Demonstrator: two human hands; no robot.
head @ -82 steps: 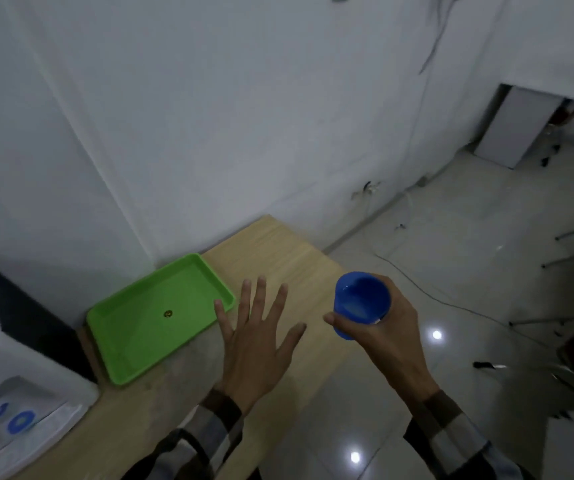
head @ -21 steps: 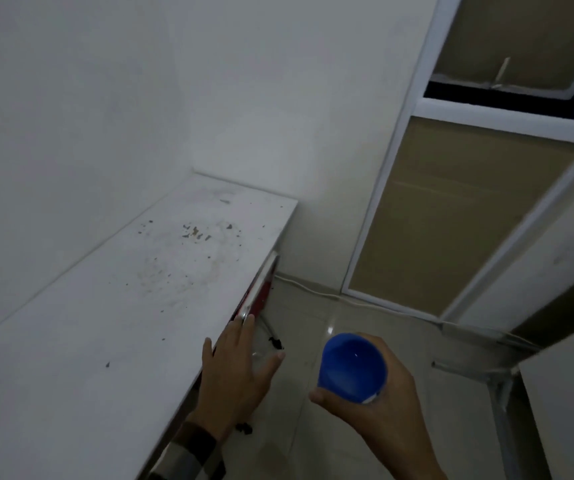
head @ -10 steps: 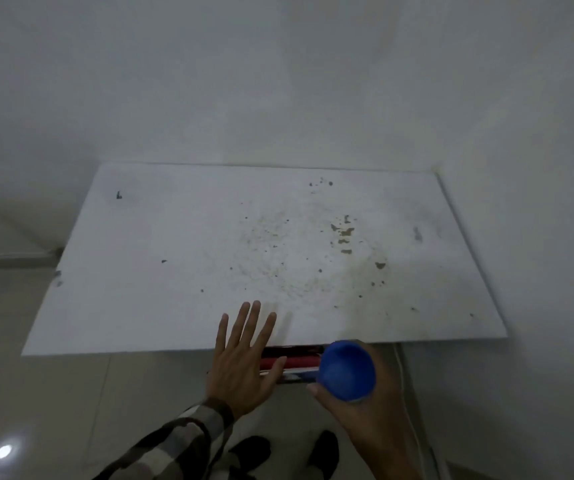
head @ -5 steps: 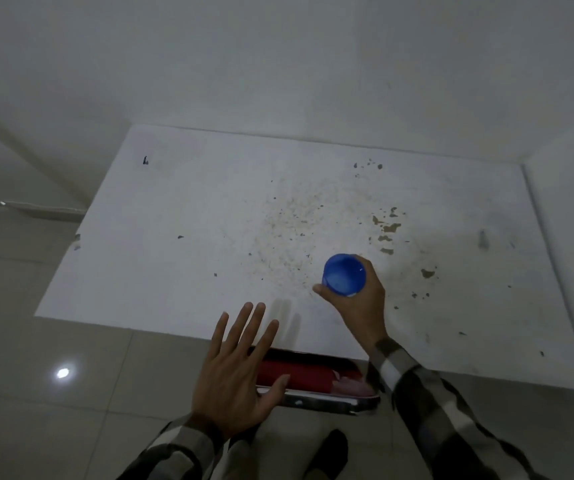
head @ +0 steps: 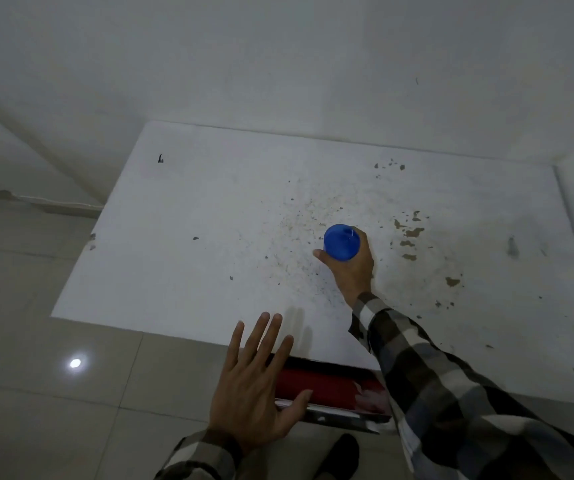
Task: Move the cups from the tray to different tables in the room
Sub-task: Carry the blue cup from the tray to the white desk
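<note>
Blue cup (head: 341, 242) gripped in right hand (head: 351, 268), over white table (head: 181, 237)

A small blue cup (head: 341, 242), upright with its open mouth facing up, is held over the middle of a white, speckled table (head: 188, 244), gripped from the right side.

The blue cup (head: 341, 242) showed only its rim and inside; the right hand (head: 349, 268) wrapped its wall, so whether its base touched the white table (head: 192, 271) could not be told. The table's near right corner ran past the edge. A red object (head: 327, 388) lay half hidden under the tabletop, behind the left hand (head: 254, 386).
</note>
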